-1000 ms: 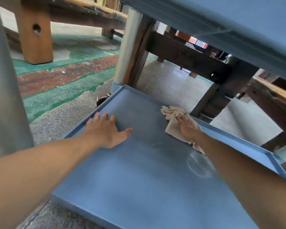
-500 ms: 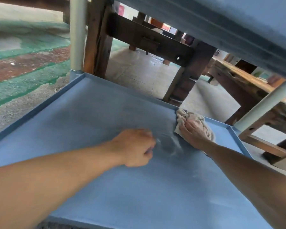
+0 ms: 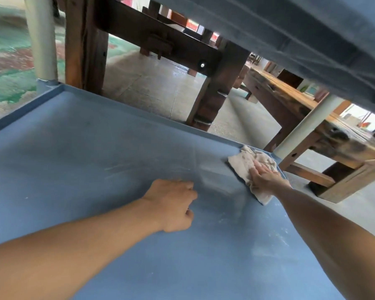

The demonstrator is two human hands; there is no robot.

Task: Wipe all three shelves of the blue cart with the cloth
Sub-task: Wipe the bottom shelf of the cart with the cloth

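Note:
A blue cart shelf (image 3: 78, 152) with a low raised rim fills the lower view, dusty with pale wipe streaks. The underside of the shelf above (image 3: 301, 33) crosses the top right. A crumpled beige cloth (image 3: 245, 161) lies in the shelf's far right corner. My right hand (image 3: 263, 173) presses flat on the cloth, fingers toward the corner. My left hand (image 3: 174, 202) rests as a closed fist on the bare shelf, a little left of the cloth, holding nothing.
Pale metal cart posts stand at the far left corner (image 3: 41, 40) and far right corner (image 3: 307, 128). Dark wooden table legs and beams (image 3: 143, 33) stand just behind the cart. A wooden bench (image 3: 290, 100) sits at right. Green and red painted floor (image 3: 7, 68) lies left.
My right hand has slid the cloth rightward along the far rim into the far right corner. My left hand went from flat and open to a fist and shifted toward the shelf's middle.

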